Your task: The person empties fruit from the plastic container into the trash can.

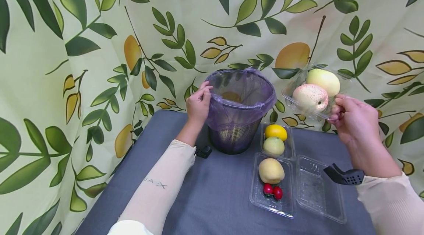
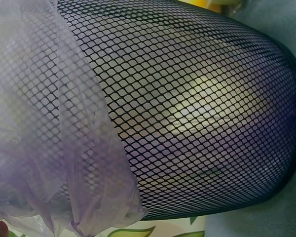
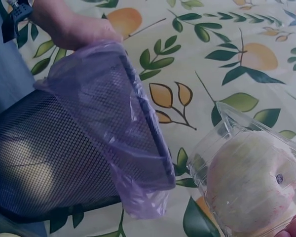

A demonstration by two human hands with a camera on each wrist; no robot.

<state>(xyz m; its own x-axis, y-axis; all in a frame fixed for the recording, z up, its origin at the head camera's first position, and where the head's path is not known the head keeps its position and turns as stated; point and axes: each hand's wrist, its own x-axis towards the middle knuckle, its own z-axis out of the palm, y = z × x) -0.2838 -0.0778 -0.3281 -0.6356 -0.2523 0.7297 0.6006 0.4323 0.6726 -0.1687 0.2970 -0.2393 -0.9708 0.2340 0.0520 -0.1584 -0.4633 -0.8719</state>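
My left hand (image 1: 198, 104) grips the left rim of a black mesh wastebasket (image 1: 233, 139), fingers over the edge. A thin purple bin liner (image 1: 218, 115) is folded over that rim. Through the mesh, a pale yellowish shape (image 2: 212, 106) shows in the left wrist view, its kind unclear. My right hand (image 1: 359, 120) pinches the near right edge of a clear plastic tray (image 1: 289, 97), raised and tilted to the right of the wastebasket. In it lie a pink-speckled peach (image 1: 309, 97) and a yellow-green round fruit (image 1: 324, 80). Clear film seems to cover them.
On the grey cloth (image 1: 205, 198), one clear tray (image 1: 291, 150) holds a lemon (image 1: 275, 132) and a pale green fruit (image 1: 274, 146). A nearer tray (image 1: 256, 194) holds a yellowish fruit (image 1: 271, 171) and cherry tomatoes (image 1: 277, 192). Another clear tray (image 1: 318, 190) lies right. Leaf-patterned fabric (image 1: 99, 117) hangs behind.
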